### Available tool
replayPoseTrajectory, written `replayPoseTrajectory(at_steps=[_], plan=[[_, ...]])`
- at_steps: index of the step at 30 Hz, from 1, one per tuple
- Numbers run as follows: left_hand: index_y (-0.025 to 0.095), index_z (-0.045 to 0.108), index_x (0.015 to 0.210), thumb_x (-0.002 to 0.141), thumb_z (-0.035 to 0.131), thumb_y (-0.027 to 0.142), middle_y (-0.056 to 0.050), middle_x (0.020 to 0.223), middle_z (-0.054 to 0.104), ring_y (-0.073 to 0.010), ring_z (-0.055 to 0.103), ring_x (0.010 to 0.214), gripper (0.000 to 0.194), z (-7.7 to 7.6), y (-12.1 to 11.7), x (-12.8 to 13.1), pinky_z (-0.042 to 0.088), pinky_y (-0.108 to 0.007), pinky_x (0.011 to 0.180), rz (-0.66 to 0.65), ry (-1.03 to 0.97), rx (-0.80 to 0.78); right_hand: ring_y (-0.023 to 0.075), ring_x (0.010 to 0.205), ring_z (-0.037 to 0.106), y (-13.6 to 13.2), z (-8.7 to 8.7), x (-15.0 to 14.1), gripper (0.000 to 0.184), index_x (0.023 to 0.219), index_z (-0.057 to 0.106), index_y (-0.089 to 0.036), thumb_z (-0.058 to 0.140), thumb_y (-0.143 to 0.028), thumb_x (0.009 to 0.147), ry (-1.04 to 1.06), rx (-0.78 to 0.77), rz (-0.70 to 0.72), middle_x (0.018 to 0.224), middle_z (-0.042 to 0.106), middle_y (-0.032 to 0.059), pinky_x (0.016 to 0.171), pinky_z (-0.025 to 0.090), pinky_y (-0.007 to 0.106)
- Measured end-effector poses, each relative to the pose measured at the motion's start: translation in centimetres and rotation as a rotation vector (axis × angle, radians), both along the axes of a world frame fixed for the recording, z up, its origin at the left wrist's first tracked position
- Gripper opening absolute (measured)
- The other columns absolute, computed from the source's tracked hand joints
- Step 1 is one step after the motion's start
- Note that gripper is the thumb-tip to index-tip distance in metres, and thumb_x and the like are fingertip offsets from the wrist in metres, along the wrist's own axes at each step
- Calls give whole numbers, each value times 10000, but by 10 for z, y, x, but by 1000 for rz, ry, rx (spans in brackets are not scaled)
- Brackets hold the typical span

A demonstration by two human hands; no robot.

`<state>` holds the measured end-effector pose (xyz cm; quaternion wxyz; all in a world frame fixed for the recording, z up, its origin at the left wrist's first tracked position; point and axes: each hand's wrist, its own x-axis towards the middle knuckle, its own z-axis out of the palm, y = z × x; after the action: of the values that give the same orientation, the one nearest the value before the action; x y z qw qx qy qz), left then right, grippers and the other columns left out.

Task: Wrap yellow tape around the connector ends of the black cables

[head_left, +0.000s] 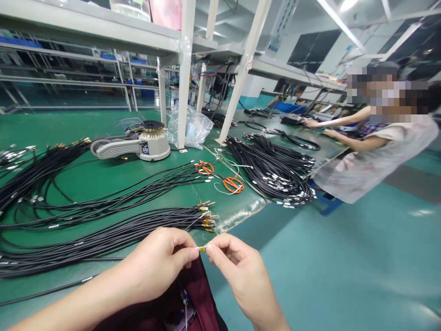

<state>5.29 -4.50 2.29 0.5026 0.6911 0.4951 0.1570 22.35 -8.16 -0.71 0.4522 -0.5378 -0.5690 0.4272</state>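
Note:
My left hand (161, 262) and my right hand (237, 271) meet at the near edge of the green table (103, 174). Both pinch a small gold-tipped cable end (201, 248) between thumb and finger. The cable itself runs under my left hand and is hidden. Just beyond my hands lies a bundle of black cables (113, 234) with gold connector tips (206, 220) fanned out to the right.
A grey tape dispenser (138, 145) stands mid-table, two orange scissors (233, 185) to its right, and a clear plastic bag (191, 126) by a white shelf post (184, 78). More black cable coils (275, 170) fill the table's right end. A co-worker (372, 147) sits at right.

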Motion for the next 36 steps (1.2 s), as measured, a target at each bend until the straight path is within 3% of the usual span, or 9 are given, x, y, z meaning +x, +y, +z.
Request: replayPoseTrajectory(at_steps=[5,13,20,32,34,36], plan=[[158,589,643,758,550,306,22,599,580,-120,518,588,192,2,5,-9,415,-222,586,-150,-175,-184,141,631,530,0,5,1,179,643,599,-179,623,-266,797,17,30,75,653,593,0,611,453,251],[144,624,680,774,537,312,19,610,589,-110,508,582,211,-6,-2,-3,408,-214,575,-30,-156,-119,147,647,543,-5,3,-5,198,671,634,-169,599,-293,821,-12,-47,38,665,618,9,636,453,261],[162,629,699,802,499,280,26,661,610,-113,539,634,203,0,-4,-8,421,-211,610,-105,-72,-46,138,664,552,3,7,6,121,715,648,-179,631,-274,787,9,-80,193,695,631,-2,635,450,243],[179,636,680,822,484,187,-4,669,648,-144,578,648,208,-13,-14,1,423,-254,612,-44,145,367,140,619,548,4,-2,-2,191,666,612,-180,599,-326,787,-81,-119,185,632,605,-5,588,465,236],[175,654,745,840,476,177,-16,690,660,-149,595,654,202,-10,-16,0,458,-252,616,-82,104,504,146,602,572,11,0,3,205,647,624,-194,602,-349,779,-116,-115,216,607,612,-5,574,489,230],[135,647,948,856,466,179,-70,829,681,-185,617,778,208,-6,-17,-6,503,-291,717,-34,70,773,159,580,599,31,7,10,209,624,652,-207,632,-378,742,-167,-37,243,587,627,7,561,518,238]])
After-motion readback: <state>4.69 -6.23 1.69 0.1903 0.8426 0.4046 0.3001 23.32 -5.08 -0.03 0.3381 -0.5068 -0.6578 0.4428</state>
